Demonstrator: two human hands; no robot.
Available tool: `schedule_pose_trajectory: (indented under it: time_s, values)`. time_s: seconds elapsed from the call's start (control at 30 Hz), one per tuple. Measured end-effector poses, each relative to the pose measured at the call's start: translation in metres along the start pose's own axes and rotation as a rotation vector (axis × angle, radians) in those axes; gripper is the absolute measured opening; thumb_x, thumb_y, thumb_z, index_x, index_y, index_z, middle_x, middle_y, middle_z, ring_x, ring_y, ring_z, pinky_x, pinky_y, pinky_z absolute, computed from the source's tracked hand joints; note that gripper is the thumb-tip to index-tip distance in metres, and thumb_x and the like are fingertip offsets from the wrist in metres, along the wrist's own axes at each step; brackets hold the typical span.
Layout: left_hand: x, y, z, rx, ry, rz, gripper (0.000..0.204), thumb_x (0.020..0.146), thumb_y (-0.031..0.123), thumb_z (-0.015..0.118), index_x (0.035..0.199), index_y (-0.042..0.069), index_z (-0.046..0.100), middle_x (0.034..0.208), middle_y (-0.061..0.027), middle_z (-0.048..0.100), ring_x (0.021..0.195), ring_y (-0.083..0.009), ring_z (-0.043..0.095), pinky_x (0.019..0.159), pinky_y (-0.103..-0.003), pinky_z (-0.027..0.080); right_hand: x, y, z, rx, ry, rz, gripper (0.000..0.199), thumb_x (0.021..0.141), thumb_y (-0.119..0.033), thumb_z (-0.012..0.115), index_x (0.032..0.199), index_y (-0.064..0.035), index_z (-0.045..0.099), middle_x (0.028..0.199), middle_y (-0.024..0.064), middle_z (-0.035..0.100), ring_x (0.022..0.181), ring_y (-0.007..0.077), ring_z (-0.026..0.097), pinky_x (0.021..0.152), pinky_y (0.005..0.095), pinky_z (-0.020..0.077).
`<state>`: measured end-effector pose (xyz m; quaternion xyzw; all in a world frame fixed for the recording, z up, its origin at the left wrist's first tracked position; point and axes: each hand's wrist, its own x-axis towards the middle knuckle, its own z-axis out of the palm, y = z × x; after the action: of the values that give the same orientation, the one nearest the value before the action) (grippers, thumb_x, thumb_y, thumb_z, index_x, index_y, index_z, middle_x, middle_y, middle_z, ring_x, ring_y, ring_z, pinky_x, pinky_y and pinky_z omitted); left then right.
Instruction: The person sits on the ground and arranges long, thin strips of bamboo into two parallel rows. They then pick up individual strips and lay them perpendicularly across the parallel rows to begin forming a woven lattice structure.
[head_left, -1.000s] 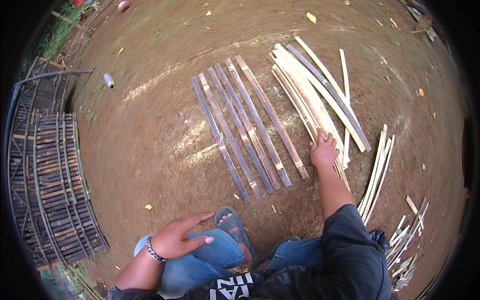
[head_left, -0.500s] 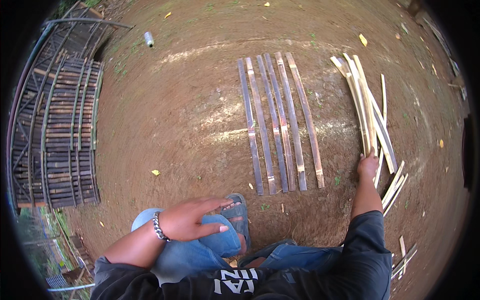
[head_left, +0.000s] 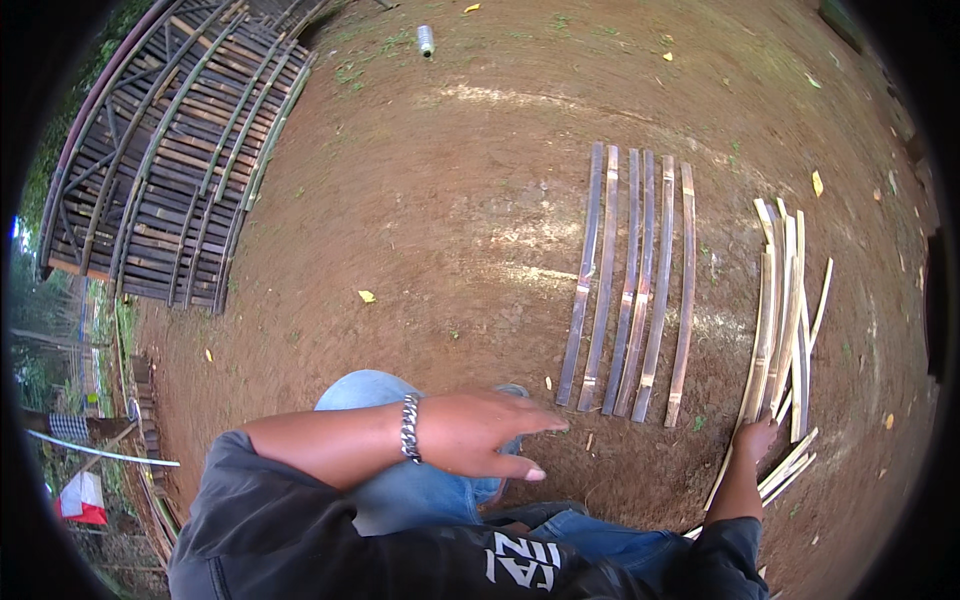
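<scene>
My right hand (head_left: 757, 437) is closed around the near ends of some pale bamboo strips (head_left: 787, 300) bunched on the ground at the right. Their far ends fan out, away from me. My left hand (head_left: 490, 435) hovers above my knee, fingers stretched out and thumb apart, holding nothing; a chain bracelet circles its wrist. Between the hands and farther off, several dark-skinned bamboo strips (head_left: 590, 230) lie side by side in a row, with small gaps between them.
More pale strips (head_left: 790, 468) lie beside my right forearm. A slatted bamboo structure (head_left: 190, 160) stands at the far left. On the brown dirt ground (head_left: 420, 200) are a plastic bottle (head_left: 426, 41) and scattered yellow leaves. A red and white cloth (head_left: 82, 498) shows at the lower left.
The whole view has turned, shifting the strips toward the right and lower in the picture. My left hand has reached farther right, still open. My right hand keeps hold of the pale strips.
</scene>
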<state>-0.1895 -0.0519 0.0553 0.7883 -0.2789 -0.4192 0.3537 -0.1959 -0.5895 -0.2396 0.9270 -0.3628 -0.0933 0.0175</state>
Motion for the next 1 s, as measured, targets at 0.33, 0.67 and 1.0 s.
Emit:
schedule_pose_trajectory:
  time_s: [0.33,0.67,1.0]
  values:
    - [-0.007,0.028,0.007,-0.06,0.016,0.3,0.07,0.096,0.04,0.065,0.15,0.002,0.04,0.147,-0.02,0.048,0.132,-0.038,0.05,0.109,-0.047,0.041,-0.085,-0.068,0.023,0.09,0.009,-0.211,0.077,0.082,-0.027,0.078,0.148,-0.0134,0.042,0.149,0.0203,0.042,0.137,0.0408,0.042,0.114,0.0497,0.0366]
    - [-0.043,-0.06,-0.055,-0.302,0.332,0.131,0.056,0.095,0.039,0.069,0.139,0.005,0.058,0.129,-0.0193,0.065,0.122,-0.0328,0.062,0.105,-0.043,0.048,-0.14,-0.115,0.023,0.164,-0.143,-0.341,0.075,0.081,-0.027,0.078,0.146,-0.0099,0.045,0.145,0.0213,0.044,0.135,0.0409,0.043,0.11,0.051,0.0398]
    - [0.189,-0.247,0.05,-0.105,0.667,-0.438,0.054,0.092,0.035,0.066,0.134,0.001,0.056,0.127,-0.0239,0.063,0.11,-0.0401,0.065,0.1,-0.049,0.05,-0.201,-0.111,-0.02,0.109,-0.382,-0.866,0.074,0.075,-0.019,0.08,0.141,-0.0058,0.048,0.14,0.0248,0.045,0.13,0.0437,0.044,0.11,0.0514,0.0397]
